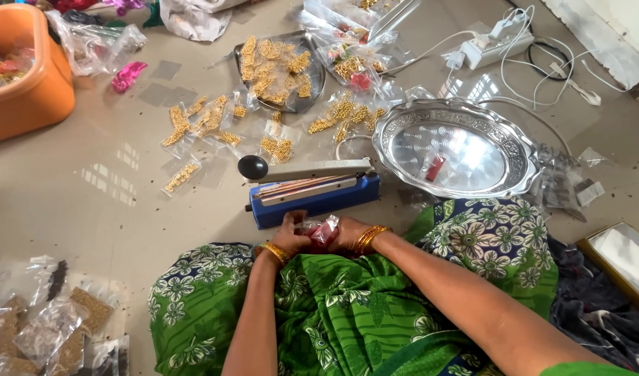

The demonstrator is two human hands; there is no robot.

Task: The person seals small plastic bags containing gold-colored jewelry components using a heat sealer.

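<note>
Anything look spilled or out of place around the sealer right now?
Small clear packets of gold pieces lie scattered loose on the floor beyond the blue sealer, outside the grey tray. Nothing looks damaged.

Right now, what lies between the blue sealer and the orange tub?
In the head view, bare floor and small clear packets of gold beads lie between the blue sealer and the orange tub.

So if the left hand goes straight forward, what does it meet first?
Probably the blue heat sealer: it lies directly ahead of the left hand, which holds a small red packet together with the right hand.
</note>
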